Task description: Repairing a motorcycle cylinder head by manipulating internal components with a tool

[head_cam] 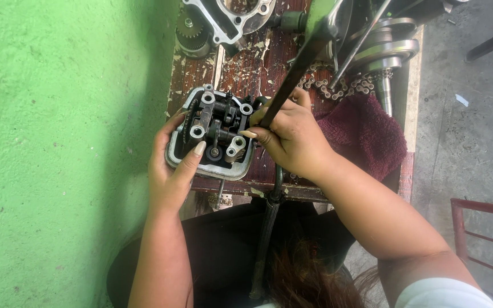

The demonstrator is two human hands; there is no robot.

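- While a person leans over a worn wooden bench [246, 68], both bare hands work on a small engine cylinder head [212, 134] lying near the bench's front edge.
- Left hand [169, 165] cups the head's left side, fingers curled round its rim and thumb laid across the top.
- Right hand [292, 137] sits just right of the head, fingers closed round a long dark rod [292, 74] that slants up to the far right.
- Rocker arms and bolt bosses show in the open top; no cover is on, so the work looks mid-way.
- A maroon rag [366, 134] lies to the right, with a chain [338, 85] and crankshaft [383, 54] beyond.
- Another engine casing [229, 17] sits at the far edge; a green wall [58, 142] fills the left.
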